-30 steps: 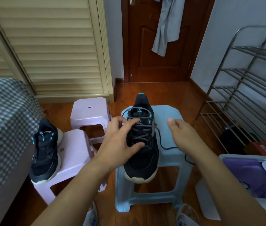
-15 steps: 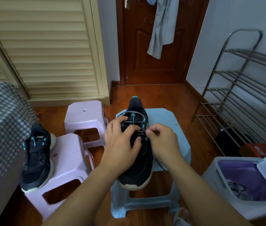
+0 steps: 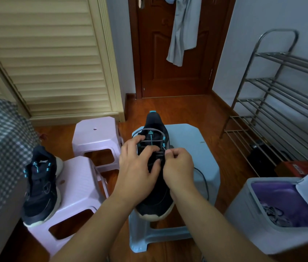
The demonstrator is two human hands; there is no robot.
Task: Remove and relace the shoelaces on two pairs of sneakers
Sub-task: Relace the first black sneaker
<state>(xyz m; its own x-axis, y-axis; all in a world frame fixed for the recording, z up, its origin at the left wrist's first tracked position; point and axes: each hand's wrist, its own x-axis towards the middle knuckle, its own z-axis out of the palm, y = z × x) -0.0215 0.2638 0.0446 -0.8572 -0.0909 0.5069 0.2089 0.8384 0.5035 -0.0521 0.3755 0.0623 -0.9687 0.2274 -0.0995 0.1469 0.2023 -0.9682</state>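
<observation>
A black sneaker (image 3: 154,201) with teal accents stands on a light blue stool (image 3: 196,148), toe towards me. My left hand (image 3: 138,167) lies over its laces, fingers curled around the upper's left side and lace rows. My right hand (image 3: 177,165) pinches the grey shoelace (image 3: 151,141) at an eyelet on the shoe's right side. A loose lace end (image 3: 204,178) trails over the stool to the right. A second black sneaker (image 3: 39,184) sits on a pink stool (image 3: 77,186) at the left.
Another pink stool (image 3: 96,133) stands behind the first. A grey bin (image 3: 274,224) with a purple liner is at the right. A metal shoe rack (image 3: 281,103) lines the right wall. A checked bed cover (image 3: 0,148) is at the left, a brown door (image 3: 172,53) ahead.
My right hand came in from the right of the stool to the shoe's right eyelets and now pinches the lace. My left hand stayed on the laces.
</observation>
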